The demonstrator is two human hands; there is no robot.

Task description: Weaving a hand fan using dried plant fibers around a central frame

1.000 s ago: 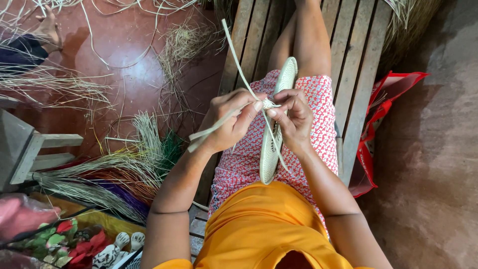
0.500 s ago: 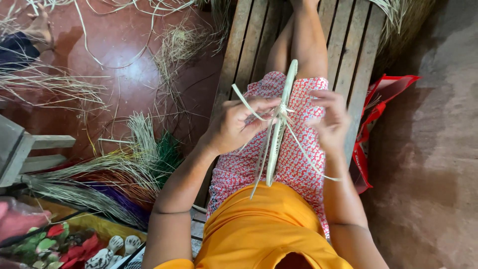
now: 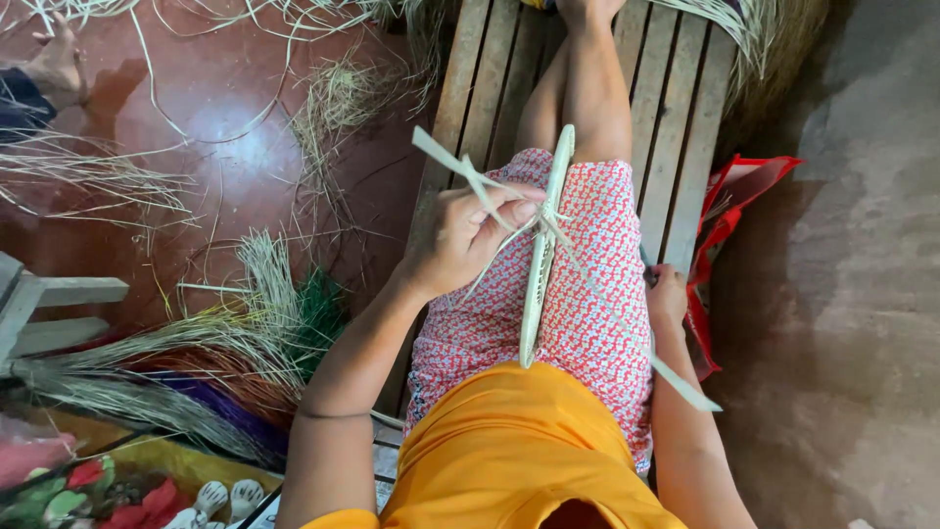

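Observation:
I sit on a wooden slatted bench [image 3: 676,127] with a pale woven palm-leaf piece [image 3: 541,264] standing edge-on over my lap. My left hand [image 3: 470,235] pinches it near its top, where loose leaf strips [image 3: 446,157] stick out to the upper left. My right hand [image 3: 668,294] is down at my right thigh beside the bench slats, holding the far part of a long pale strip [image 3: 627,328] that runs from the woven piece down to the lower right. Its fingers are partly hidden behind my leg.
Dried straw and fibre bundles [image 3: 186,343], some dyed green and purple, lie on the red floor at left. A red bag [image 3: 734,216] sits by the bench's right side. Another person's hand [image 3: 54,64] shows at the top left. Colourful items [image 3: 108,490] fill the bottom left.
My right hand has left the woven piece and swung out and down to my right thigh, drawing a long strip with it. The left hand keeps its hold near the top.

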